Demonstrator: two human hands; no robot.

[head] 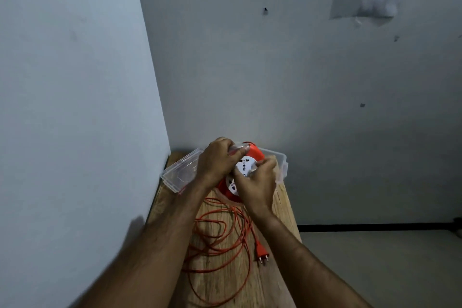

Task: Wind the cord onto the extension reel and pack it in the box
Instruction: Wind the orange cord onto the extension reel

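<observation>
An orange extension reel (pixel 255 151) with a white socket face (pixel 246 164) is held up on edge above the far end of a narrow wooden table (pixel 282 210). My left hand (pixel 216 160) grips its clear handle at the top. My right hand (pixel 257 182) is closed on the white face of the reel, fingers at its centre. Loose orange cord (pixel 220 240) lies in several loops on the table in front of the reel. Its orange plug (pixel 261 252) rests at the right of the loops. A clear plastic box (pixel 281 157) stands behind the reel.
The box's clear lid (pixel 178 174) lies at the table's far left corner, against the wall (pixel 75 107). The table sits in a room corner, with walls to the left and behind. Bare floor (pixel 387 270) lies to the right of the table.
</observation>
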